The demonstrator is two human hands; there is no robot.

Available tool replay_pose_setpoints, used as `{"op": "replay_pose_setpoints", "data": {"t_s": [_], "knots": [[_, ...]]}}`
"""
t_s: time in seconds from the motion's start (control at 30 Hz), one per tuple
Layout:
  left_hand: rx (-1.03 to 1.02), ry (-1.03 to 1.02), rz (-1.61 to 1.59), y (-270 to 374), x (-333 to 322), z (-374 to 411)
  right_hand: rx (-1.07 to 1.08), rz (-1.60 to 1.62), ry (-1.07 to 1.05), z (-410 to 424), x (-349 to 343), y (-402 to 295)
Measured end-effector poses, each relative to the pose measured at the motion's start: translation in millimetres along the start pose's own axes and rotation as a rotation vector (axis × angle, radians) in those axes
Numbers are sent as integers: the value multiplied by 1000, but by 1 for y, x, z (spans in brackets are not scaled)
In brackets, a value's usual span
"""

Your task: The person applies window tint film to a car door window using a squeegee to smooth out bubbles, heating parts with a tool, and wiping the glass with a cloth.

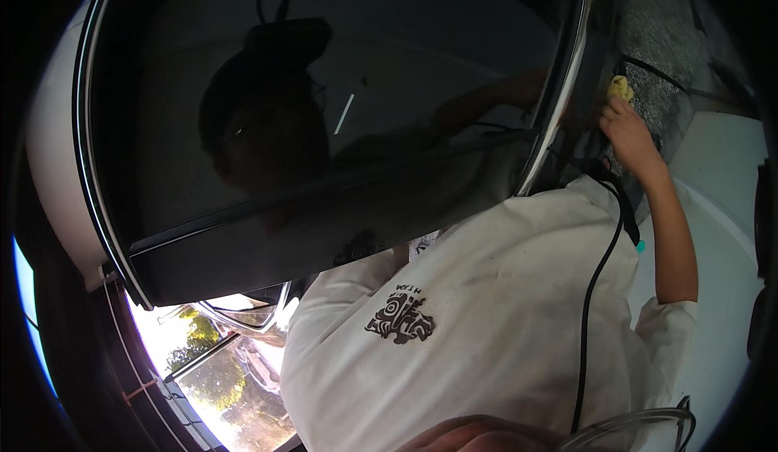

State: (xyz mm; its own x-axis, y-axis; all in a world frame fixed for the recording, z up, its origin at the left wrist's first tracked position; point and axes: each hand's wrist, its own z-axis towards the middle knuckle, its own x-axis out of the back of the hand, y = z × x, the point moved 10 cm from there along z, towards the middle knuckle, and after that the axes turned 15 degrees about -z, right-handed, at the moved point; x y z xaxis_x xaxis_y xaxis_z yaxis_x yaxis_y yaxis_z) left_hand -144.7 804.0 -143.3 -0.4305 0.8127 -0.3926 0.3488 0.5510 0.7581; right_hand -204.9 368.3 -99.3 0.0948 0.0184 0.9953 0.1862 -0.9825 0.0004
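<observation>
My right hand [629, 133] is at the upper right, its fingers closed on a small yellow cloth or sponge [620, 88]. It is beside the dark edge of a car door, past a chrome trim strip [562, 99]. My left hand is out of view; the left sleeve [346, 285] runs behind the door. Glossy dark window glass [395, 166] fills much of the picture before me. My head and an arm are reflected in it.
A white car body panel [723, 178] stands on the right, above rough grey ground [659, 20]. A black cable [586, 318] hangs down my white shirt [516, 306]. White bodywork [51, 154] curves along the left. Trees [213, 379] and a parked car [261, 367] show outside.
</observation>
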Motion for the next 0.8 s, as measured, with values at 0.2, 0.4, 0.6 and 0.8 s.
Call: {"op": "replay_pose_setpoints", "data": {"t_s": [0.2, 0.4, 0.6, 0.8], "knots": [[17, 4, 31, -8, 6, -9, -4, -73, 195, -1, 15, -3], [20, 3, 46, -8, 9, -16, -32, -64, 106, 0, 11, -5], [18, -1, 50, -5, 7, -12, 0, -10, 185, 1, 17, -4], [-29, -11, 31, 23, -3, -1, 2, -5, 151, 3, 19, -6]]}}
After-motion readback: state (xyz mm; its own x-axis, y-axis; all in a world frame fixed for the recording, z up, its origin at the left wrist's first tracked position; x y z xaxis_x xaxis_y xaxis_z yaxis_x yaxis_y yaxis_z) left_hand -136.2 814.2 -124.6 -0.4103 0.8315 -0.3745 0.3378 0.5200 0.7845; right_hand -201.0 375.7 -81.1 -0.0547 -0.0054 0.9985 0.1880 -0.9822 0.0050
